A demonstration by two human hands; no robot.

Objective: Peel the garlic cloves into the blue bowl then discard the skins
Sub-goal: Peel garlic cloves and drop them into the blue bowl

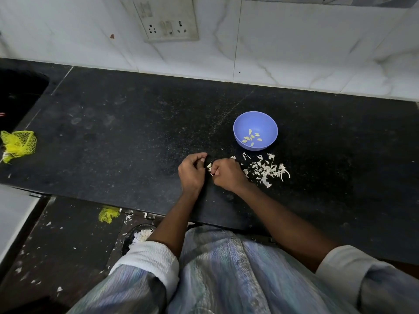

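Both hands' fingers (pixel 202 157) pinch garlic clove (pixel 209 165) between them, near blue bowl (pixel 269 132).

I'm seeing no readable text, labels, brands or numbers anywhere. The socket plate (pixel 166 18) on the wall is showing only unmarked switches and pin holes; anything printed on it is too blurred for me to read.

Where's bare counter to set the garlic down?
Free: the wide dark stretch left of the left hand, up to the yellow net, and behind the blue bowl toward the wall. Crowded: the skins right of the right hand.
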